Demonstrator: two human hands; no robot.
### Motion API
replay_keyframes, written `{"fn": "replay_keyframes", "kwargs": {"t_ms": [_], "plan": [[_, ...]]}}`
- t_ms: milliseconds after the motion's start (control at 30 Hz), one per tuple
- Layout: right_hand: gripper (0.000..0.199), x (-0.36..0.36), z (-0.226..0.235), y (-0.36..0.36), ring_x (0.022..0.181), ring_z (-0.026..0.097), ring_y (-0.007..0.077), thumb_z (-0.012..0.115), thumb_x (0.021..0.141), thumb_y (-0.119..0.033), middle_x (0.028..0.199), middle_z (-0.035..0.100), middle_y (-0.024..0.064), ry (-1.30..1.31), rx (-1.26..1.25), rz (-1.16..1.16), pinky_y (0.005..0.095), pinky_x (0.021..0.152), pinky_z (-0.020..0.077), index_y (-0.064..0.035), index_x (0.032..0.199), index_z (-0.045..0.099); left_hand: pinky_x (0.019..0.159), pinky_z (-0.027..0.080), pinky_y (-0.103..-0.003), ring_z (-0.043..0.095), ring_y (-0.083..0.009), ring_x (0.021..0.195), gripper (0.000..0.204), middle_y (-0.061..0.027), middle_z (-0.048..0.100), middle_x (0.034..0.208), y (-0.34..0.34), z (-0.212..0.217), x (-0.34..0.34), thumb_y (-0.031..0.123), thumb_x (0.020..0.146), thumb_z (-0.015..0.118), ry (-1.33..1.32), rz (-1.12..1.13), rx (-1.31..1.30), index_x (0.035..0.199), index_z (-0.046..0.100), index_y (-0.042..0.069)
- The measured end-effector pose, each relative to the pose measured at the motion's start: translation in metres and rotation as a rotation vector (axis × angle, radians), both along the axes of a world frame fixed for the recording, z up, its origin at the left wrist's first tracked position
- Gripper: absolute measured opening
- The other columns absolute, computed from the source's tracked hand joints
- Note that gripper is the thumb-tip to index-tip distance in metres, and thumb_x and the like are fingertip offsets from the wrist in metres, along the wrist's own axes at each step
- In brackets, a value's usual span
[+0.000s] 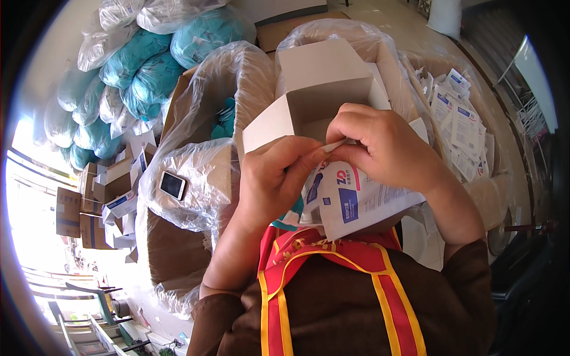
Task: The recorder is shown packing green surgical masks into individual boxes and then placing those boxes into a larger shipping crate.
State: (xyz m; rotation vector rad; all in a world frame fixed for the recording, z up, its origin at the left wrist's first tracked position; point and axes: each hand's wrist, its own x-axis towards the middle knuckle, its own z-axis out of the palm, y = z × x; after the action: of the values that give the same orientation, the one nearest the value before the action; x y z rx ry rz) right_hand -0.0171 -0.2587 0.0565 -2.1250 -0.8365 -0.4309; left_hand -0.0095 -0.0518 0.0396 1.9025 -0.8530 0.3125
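Our left hand (276, 175) and right hand (380, 148) pinch the top edge of a white, blue-and-red-printed paper packet (383, 204) by the near edge of an open pale cardboard box (323, 80), seemingly to keep it taut.

Head-worn fisheye view, facing down and forward, left hand (278, 178) and right hand (383, 145) close, clear plastic sacks (151, 83) farther off

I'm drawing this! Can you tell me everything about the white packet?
The packet is flat and white, with blue and red print. It looks like thin paper or plastic. The left hand and right hand pinch its upper edge. It slants between the box and the apron; I can't tell if it's open.
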Motion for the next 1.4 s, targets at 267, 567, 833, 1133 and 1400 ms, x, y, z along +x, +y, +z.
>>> {"fn": "replay_keyframes", "kwargs": {"t_ms": [267, 567, 833, 1133, 1400], "plan": [[0.021, -0.005, -0.003, 0.014, 0.06, 0.054, 0.0234, 0.07, 0.07, -0.003, 0.071, 0.045, 0.0056, -0.329, -0.14, -0.088, 0.0356, 0.051, 0.0455, -0.0073, 0.07, 0.049, 0.058, 0.042, -0.021, 0.053, -0.0043, 0.066, 0.014, 0.0013, 0.061, 0.07, -0.012, -0.01, -0.007, 0.012, 0.092, 0.067, 0.374, 0.064, -0.38, 0.084, 0.066, 0.0], [0.011, -0.067, 0.005, 0.015, 0.063, 0.055, 0.0144, 0.066, 0.071, -0.011, 0.072, 0.044, 0.0018, -0.404, -0.327, 0.105, 0.0272, 0.047, 0.0473, -0.0098, 0.076, 0.057, 0.055, 0.039, -0.021, 0.047, -0.0042, 0.059, 0.022, 0.0039, 0.058, 0.068, 0.019, -0.046, 0.064, 0.019, 0.093, 0.066, 0.701, 0.293, -0.676, 0.078, 0.065, 0.003], [0.007, -0.05, 0.022, -0.012, 0.057, 0.056, 0.0176, 0.069, 0.076, -0.003, 0.07, 0.05, 0.0041, -0.259, -0.167, -0.086, 0.0325, 0.047, 0.0453, -0.0046, 0.08, 0.063, 0.071, 0.052, -0.031, 0.067, -0.0228, 0.082, 0.026, -0.0099, 0.069, 0.093, 0.05, -0.046, 0.06, 0.014, 0.08, 0.075, 0.073, 0.464, 0.111, 0.101, 0.068, 0.001], [0.019, -0.029, 0.014, -0.008, 0.061, 0.056, 0.0211, 0.071, 0.069, 0.007, 0.073, 0.052, 0.0067, -0.175, -0.028, 0.075, 0.0313, 0.052, 0.043, -0.0039, 0.084, 0.064, 0.077, 0.053, -0.038, 0.066, -0.0358, 0.092, 0.04, -0.0162, 0.067, 0.099, 0.025, 0.019, -0.01, 0.004, 0.075, 0.067, 0.128, -0.229, 0.348, 0.114, 0.062, 0.006], [0.012, -0.042, -0.006, 0.005, 0.074, 0.063, 0.0271, 0.067, 0.074, -0.005, 0.084, 0.056, 0.0068, -0.119, -0.041, 0.155, 0.0369, 0.06, 0.0521, -0.0056, 0.08, 0.056, 0.067, 0.052, -0.039, 0.065, -0.0397, 0.08, 0.034, -0.0183, 0.066, 0.086, 0.003, -0.006, -0.024, 0.0, 0.065, 0.065, 0.182, -0.152, 0.336, 0.099, 0.062, 0.001]]}}
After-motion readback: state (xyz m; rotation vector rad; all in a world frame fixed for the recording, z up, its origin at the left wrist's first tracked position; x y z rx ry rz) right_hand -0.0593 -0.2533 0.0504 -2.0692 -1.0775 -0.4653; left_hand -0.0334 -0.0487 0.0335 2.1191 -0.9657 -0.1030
